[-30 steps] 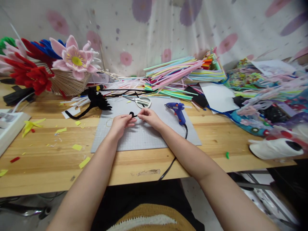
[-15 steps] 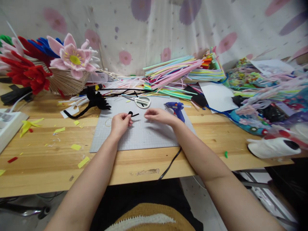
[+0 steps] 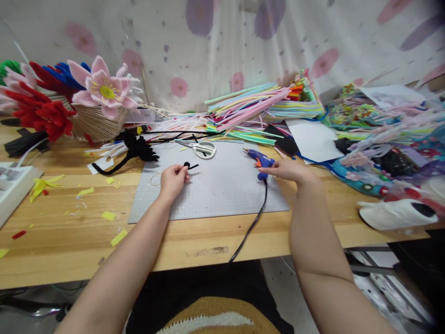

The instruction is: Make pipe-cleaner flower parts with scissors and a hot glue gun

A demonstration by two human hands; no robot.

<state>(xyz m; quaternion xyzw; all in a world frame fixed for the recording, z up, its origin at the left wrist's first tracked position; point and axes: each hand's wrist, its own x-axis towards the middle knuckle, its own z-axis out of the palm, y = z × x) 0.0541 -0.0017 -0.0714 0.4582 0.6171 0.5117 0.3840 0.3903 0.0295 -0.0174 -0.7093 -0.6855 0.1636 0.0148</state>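
Across the near edge of the counter [image 3: 208,232], a black cable [image 3: 249,229] is laid. Farther, over the left part of a grey mat [image 3: 222,199], a small black coil [image 3: 187,165] with a short tail is pinched by the left hand [image 3: 173,181]. At the right, a blue glue gun [image 3: 262,160] is touched by the right hand [image 3: 287,170]; whether it is firmly grasped cannot be told. Beyond, scissors [image 3: 205,150] are placed; farthest, coloured fuzzy sticks [image 3: 253,104] are piled.
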